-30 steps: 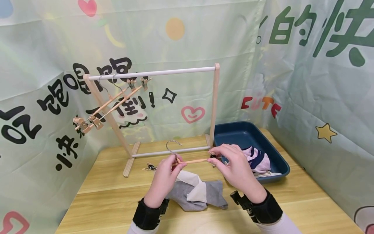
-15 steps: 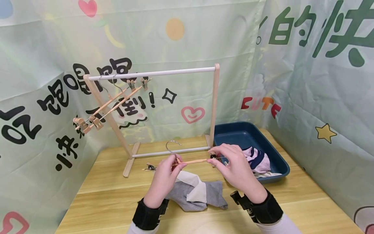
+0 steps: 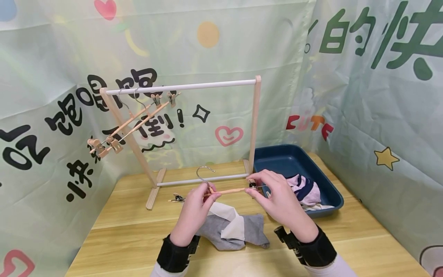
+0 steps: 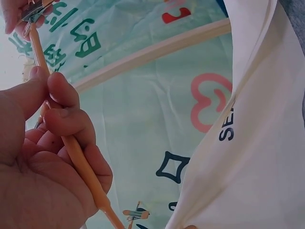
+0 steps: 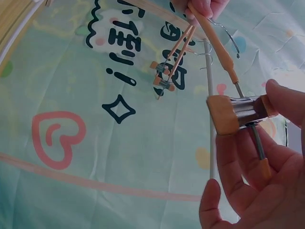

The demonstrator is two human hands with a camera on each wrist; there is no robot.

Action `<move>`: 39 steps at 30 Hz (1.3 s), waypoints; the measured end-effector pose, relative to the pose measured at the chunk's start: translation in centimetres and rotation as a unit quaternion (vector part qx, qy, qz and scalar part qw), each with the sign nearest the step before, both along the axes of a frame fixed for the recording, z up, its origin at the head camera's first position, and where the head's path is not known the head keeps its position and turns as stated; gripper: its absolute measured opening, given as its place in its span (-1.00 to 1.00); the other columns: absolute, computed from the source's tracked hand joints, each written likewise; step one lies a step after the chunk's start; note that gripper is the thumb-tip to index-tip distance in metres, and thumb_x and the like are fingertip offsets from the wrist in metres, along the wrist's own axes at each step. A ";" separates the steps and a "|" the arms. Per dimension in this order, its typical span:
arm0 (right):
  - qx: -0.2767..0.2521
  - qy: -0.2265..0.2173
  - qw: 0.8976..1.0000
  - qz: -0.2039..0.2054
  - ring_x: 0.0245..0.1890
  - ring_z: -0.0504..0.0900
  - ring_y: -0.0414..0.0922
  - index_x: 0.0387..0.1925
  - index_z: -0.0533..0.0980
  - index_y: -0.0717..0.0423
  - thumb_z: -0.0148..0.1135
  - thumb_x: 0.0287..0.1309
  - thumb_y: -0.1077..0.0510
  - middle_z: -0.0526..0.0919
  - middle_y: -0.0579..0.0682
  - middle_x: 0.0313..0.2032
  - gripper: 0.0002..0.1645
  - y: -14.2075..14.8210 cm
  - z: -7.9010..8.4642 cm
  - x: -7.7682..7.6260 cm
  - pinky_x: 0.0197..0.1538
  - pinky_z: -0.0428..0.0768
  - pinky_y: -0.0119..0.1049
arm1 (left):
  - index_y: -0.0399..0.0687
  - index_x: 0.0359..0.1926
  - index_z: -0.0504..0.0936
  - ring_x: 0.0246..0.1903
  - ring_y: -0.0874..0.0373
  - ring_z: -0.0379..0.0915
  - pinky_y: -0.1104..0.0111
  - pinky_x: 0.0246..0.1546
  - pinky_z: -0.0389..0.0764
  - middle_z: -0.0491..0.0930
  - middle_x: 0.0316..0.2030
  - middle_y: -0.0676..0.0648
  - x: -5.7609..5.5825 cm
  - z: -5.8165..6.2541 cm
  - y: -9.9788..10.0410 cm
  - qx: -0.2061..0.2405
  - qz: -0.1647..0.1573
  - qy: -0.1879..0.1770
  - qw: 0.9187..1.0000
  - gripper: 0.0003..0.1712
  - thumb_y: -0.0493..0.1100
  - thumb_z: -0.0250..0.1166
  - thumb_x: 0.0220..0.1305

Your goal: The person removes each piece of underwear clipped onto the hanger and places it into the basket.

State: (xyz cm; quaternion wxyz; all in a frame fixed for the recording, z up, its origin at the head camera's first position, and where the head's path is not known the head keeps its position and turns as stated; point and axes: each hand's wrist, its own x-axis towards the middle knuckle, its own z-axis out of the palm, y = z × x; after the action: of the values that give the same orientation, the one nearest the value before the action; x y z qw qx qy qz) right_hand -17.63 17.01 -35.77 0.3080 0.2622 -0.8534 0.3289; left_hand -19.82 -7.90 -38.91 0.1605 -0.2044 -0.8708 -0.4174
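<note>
A wooden clip hanger [image 3: 230,191] with a metal hook is held level between both hands, over the front of the table. My left hand [image 3: 195,207] grips its bar near the foot of the hook; in the left wrist view fingers curl round the bar [image 4: 88,179]. Thumb and fingers of my right hand [image 3: 277,196] pinch the clip [image 5: 238,114] at the hanger's right end. The left-end clip [image 3: 178,197] sticks out past my left hand with no cloth in it. Below the bar is a grey cloth item [image 3: 254,229] with a white part, printed with dark letters.
Behind the hands stands a wooden rack [image 3: 257,115] with a white rail [image 3: 204,85]. Two clip hangers [image 3: 138,119] hang at its left end. To the right, a dark blue tub [image 3: 337,198] holds pink and navy cloth [image 3: 306,189]. Printed fabric walls enclose the table [image 3: 117,238].
Almost nothing differs. Both hands keep their hold on the hanger, and the right fingers shift very slightly at the clip.
</note>
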 end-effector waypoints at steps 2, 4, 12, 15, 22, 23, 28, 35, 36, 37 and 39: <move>0.009 -0.002 1.000 -0.008 -0.27 0.54 -0.25 -0.03 0.65 -0.04 0.55 0.13 0.09 0.59 -0.27 -0.33 -0.64 0.0 0.1 0.1 -0.04 0.46 -0.14 | -0.02 -0.22 0.55 -0.47 0.28 0.31 0.47 -0.42 0.39 0.51 -0.46 0.12 0.0 0.0 0.0 -0.001 0.001 0.000 1.000 -0.84 -0.11 0.38 0.36; 0.019 -0.002 1.000 -0.016 -0.25 0.54 -0.22 0.02 0.65 -0.02 0.54 0.15 0.08 0.60 -0.25 -0.31 -0.60 -0.1 0.1 0.2 -0.03 0.47 -0.12 | -0.02 -0.21 0.55 -0.46 0.27 0.31 0.47 -0.41 0.39 0.51 -0.46 0.11 0.0 0.0 0.0 -0.003 0.001 -0.001 1.000 -0.84 -0.11 0.38 0.36; 0.040 0.063 0.997 -0.026 -0.04 0.59 -0.07 0.12 0.62 0.01 0.53 0.16 -0.01 0.68 -0.08 -0.07 -0.49 -0.3 0.0 0.6 0.11 0.49 0.00 | 0.01 -0.23 0.56 -0.45 0.29 0.35 0.47 -0.40 0.41 0.54 -0.43 0.12 0.2 -0.1 0.2 -0.007 0.005 0.000 1.000 -0.85 -0.10 0.38 0.36; 0.045 0.090 0.995 -0.026 0.06 0.58 0.01 0.11 0.64 0.02 0.34 0.32 -0.20 0.67 -0.01 0.01 -0.50 -0.5 -0.1 0.9 0.22 0.45 0.07 | 0.00 -0.24 0.57 -0.48 0.33 0.34 0.48 -0.43 0.42 0.53 -0.45 0.14 0.2 -0.1 0.4 -0.010 -0.001 0.011 1.000 -0.85 -0.10 0.39 0.34; 0.062 0.141 0.988 -0.016 0.06 0.59 0.05 0.03 0.67 0.06 0.12 0.45 -0.27 0.69 0.02 0.00 -0.46 -1.5 -0.4 1.5 0.23 0.42 0.07 | -0.02 -0.26 0.58 -0.49 0.36 0.35 0.49 -0.44 0.44 0.53 -0.47 0.14 0.1 -0.4 0.8 -0.020 -0.019 0.024 0.999 -0.85 -0.12 0.40 0.32; 0.068 0.147 0.987 -0.013 0.06 0.59 0.04 0.03 0.66 0.06 0.09 0.46 -0.27 0.69 0.02 0.00 -0.45 -1.7 -0.5 1.6 0.23 0.42 0.05 | -0.02 -0.26 0.58 -0.48 0.35 0.35 0.49 -0.43 0.45 0.53 -0.47 0.14 0.1 -0.4 0.9 -0.025 -0.019 0.029 0.999 -0.85 -0.12 0.40 0.32; 0.090 0.170 0.981 0.001 0.04 0.61 -0.01 0.01 0.67 0.05 0.08 0.51 -0.19 0.69 -0.01 -0.03 -0.54 -2.6 -1.1 1.7 0.24 0.41 -0.01 | 0.01 -0.26 0.58 -0.48 0.33 0.30 0.47 -0.37 0.39 0.48 -0.49 0.17 0.1 -0.7 1.2 -0.056 -0.014 0.056 0.997 -0.84 -0.08 0.41 0.31; 0.124 0.164 0.979 0.005 0.01 0.63 -0.06 0.01 0.67 0.04 0.39 0.32 0.00 0.68 -0.05 -0.05 -0.69 -3.5 -1.9 1.7 0.17 0.49 -0.07 | 0.01 -0.26 0.58 -0.50 0.36 0.30 0.31 -0.18 0.43 0.51 -0.47 0.17 0.3 -0.9 1.6 -0.077 -0.021 0.076 0.994 -0.83 -0.08 0.41 0.29; 0.129 0.164 0.978 0.006 0.00 0.63 -0.06 0.00 0.67 0.05 0.45 0.26 0.03 0.68 -0.05 -0.06 -0.67 -3.6 -2.0 1.7 0.15 0.51 -0.07 | 0.00 -0.26 0.58 -0.51 0.36 0.30 0.29 -0.15 0.42 0.52 -0.47 0.16 0.4 -1.0 1.7 -0.080 -0.021 0.078 0.993 -0.83 -0.08 0.41 0.29; 0.134 0.163 0.977 0.005 -0.01 0.64 -0.06 0.00 0.67 0.05 0.49 0.19 0.07 0.68 -0.05 -0.07 -0.64 -3.7 -2.1 1.6 0.13 0.54 -0.08 | 0.00 -0.25 0.58 -0.51 0.35 0.30 0.27 -0.14 0.42 0.52 -0.47 0.15 0.4 -1.0 1.8 -0.084 -0.021 0.080 0.993 -0.83 -0.09 0.41 0.29; 0.142 0.160 0.977 0.002 -0.02 0.64 -0.06 0.01 0.66 0.05 0.56 0.09 0.12 0.68 -0.05 -0.07 -0.58 -3.9 -2.3 1.6 0.10 0.57 -0.10 | 0.00 -0.24 0.60 -0.49 0.34 0.33 0.26 -0.12 0.44 0.57 -0.44 0.14 0.5 -1.1 1.9 -0.091 -0.021 0.083 0.992 -0.84 -0.09 0.41 0.29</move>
State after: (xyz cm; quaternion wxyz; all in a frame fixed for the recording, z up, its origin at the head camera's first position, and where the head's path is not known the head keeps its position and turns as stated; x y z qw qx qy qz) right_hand -16.05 13.16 -38.10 0.3995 0.3543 -0.8304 0.1590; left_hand -19.35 -6.00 -39.96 0.2040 -0.2697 -0.8845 -0.3213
